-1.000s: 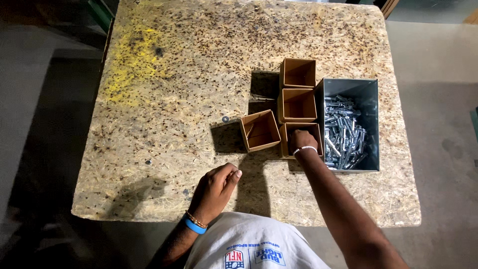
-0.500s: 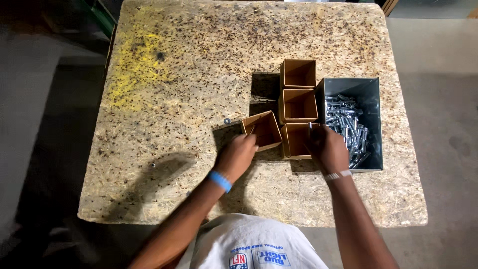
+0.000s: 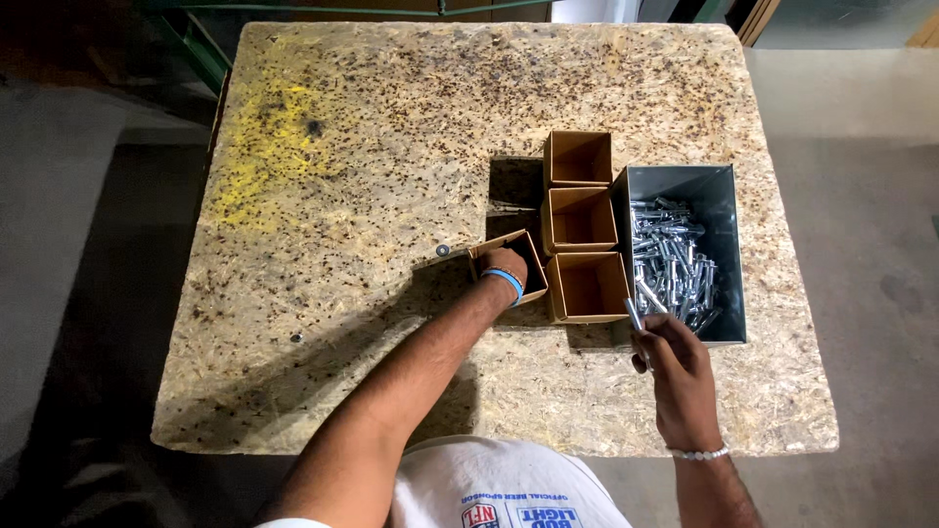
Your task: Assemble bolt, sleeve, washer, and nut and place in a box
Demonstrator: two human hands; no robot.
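My left hand (image 3: 505,264), with a blue wristband, reaches into a small brown cardboard box (image 3: 531,262) that sits tilted, apart from the others; its fingers are hidden inside. My right hand (image 3: 673,360) is at the near corner of a grey metal bin (image 3: 726,205) full of silver bolts (image 3: 670,264) and pinches a silver bolt (image 3: 634,313) between its fingertips. Three more brown boxes stand in a column left of the bin: near (image 3: 587,286), middle (image 3: 579,219) and far (image 3: 578,158). All three look empty.
Everything rests on a speckled chipboard tabletop (image 3: 372,176) with a yellow paint stain (image 3: 269,156) at the far left. A small washer-like piece (image 3: 442,250) lies left of the tilted box. Grey floor surrounds the table.
My right hand pulled back from the near box and the bin, now holding a bolt. My left hand moved forward from the table's near edge into the tilted box.
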